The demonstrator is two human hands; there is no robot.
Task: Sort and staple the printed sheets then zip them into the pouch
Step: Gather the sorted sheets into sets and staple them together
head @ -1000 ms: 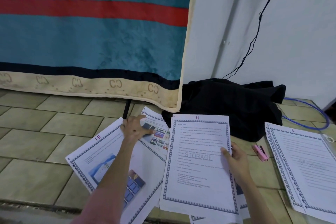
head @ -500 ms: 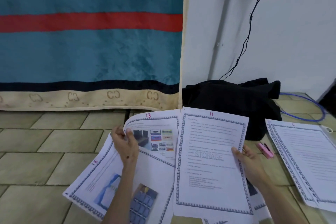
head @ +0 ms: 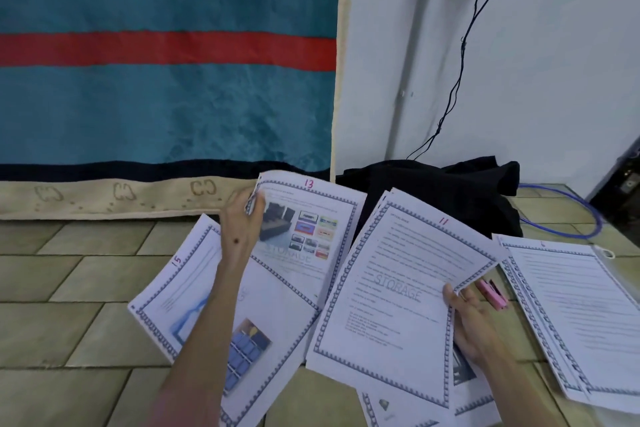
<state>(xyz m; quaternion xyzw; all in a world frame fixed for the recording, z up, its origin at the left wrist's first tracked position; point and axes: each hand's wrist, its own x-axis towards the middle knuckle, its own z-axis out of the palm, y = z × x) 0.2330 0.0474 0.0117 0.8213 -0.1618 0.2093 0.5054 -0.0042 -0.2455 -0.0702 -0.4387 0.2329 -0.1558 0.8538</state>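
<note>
**Lifted since the earlier frames: sheets 13 and 11, both now clear of the floor**

Sheet 13, which was lying flat a second ago, is now rising at its top-left corner, and sheet 11 is tilting further to the right.

- Sheet 13: long axis running up and slightly right, handwritten number at the far edge. Blue chain-pattern border, coloured product pictures, faint "STORAGE" watermark. Its lower part is overlapping sheet 15.
- Sheet 11: long axis leaning right, numbered corner pointing away toward the black cloth. Text only, same border and watermark; further sheets are fanning out behind its top edge.
- Sheet 15: lying on the tiled floor, long axis slanting up-right, with blue pictures.
- Left hand: arm reaching forward, fingers closing on sheet 13's top-left corner and curling it.
- Right hand: pinching sheet 11's right edge, thumb on top.
- Stack of sheets: resting on the floor at right, numbered 6.
- Pink stapler: lying between the right hand and that stack.
- More sheets: lying under sheet 11, partly hidden.
</note>
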